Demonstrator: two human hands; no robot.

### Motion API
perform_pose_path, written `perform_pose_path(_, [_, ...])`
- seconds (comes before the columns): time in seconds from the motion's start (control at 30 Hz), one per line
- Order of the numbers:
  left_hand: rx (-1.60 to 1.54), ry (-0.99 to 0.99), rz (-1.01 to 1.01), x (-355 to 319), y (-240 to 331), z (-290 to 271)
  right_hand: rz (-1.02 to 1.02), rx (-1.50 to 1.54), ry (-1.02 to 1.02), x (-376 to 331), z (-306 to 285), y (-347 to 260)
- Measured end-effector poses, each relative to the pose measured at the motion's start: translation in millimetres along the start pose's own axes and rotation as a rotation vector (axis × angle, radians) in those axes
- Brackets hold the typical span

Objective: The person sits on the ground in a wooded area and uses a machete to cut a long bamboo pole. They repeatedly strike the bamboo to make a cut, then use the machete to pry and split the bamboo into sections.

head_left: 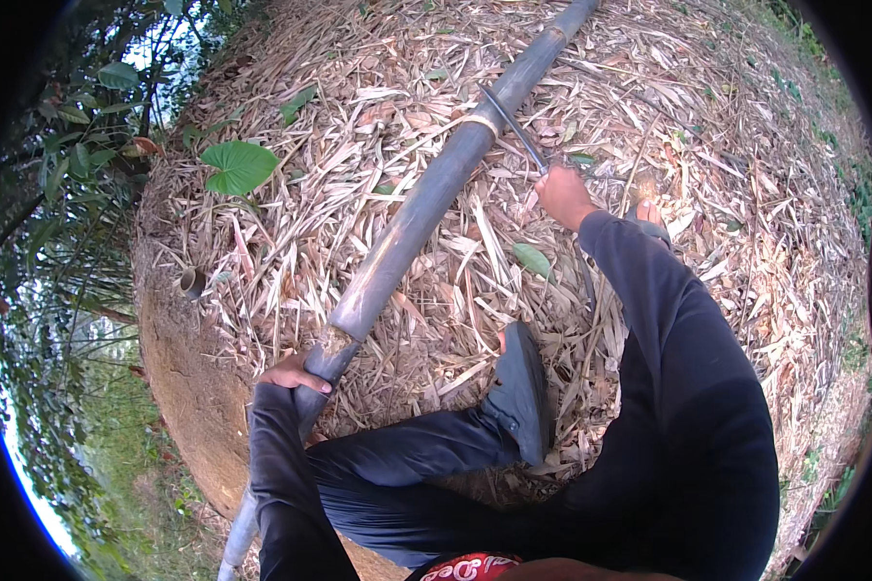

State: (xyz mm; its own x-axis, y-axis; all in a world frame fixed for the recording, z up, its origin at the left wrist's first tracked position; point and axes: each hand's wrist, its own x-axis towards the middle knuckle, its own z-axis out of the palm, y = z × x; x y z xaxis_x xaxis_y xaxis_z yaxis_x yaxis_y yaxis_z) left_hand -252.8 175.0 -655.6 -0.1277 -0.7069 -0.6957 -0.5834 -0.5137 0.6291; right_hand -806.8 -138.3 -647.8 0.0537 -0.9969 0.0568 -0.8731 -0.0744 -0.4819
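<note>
A long dark bamboo pole (434, 192) runs slantwise over the ground, from the top of the view down to the lower left. My left hand (298, 375) is wrapped round it just below a pale, rough joint. Farther up, my right hand (564, 197) is closed on the handle of a machete (519, 131), which the fingers mostly hide. Its narrow blade lies slantwise across the pole beside a light-coloured ring. Long pale scraped patches mark the pole between my two hands.
Dry bamboo leaves (475, 281) cover the ground. My shod foot (521, 392) is right of the pole, near my bent leg. A short hollow bamboo piece (193, 283) and a broad green leaf (239, 168) are on the left. Bare soil (189, 407) drops toward shrubs there.
</note>
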Motion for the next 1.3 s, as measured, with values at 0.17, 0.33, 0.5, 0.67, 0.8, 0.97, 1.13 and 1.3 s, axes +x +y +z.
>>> perform_pose_path(0.17, [0.211,0.334,0.026,-26,75,61,-0.003,0.055,0.034,-14,-6,36])
perform_pose_path(0.33, [0.893,0.986,0.123,-48,97,149,-0.056,0.044,0.031,-9,-10,38])
perform_pose_path(0.5, [1.053,1.199,0.018,-13,77,169,-0.079,0.101,0.040,-17,7,30])
perform_pose_path(0.67, [0.926,1.165,0.087,-9,69,137,-0.177,0.007,-0.092,-35,-15,-2])
perform_pose_path(0.8, [0.797,1.021,0.119,-15,71,113,-0.395,-0.110,-0.127,-46,-16,-17])
perform_pose_path(0.97, [0.809,0.903,0.118,-15,73,96,-0.299,-0.027,0.046,-12,-8,11])
perform_pose_path(1.13, [0.548,0.667,0.252,-17,66,46,-0.335,-0.125,-0.099,-12,-14,-7])
perform_pose_path(1.3, [0.563,0.709,0.280,-19,76,50,-0.145,-0.162,-0.086,3,-36,-24])
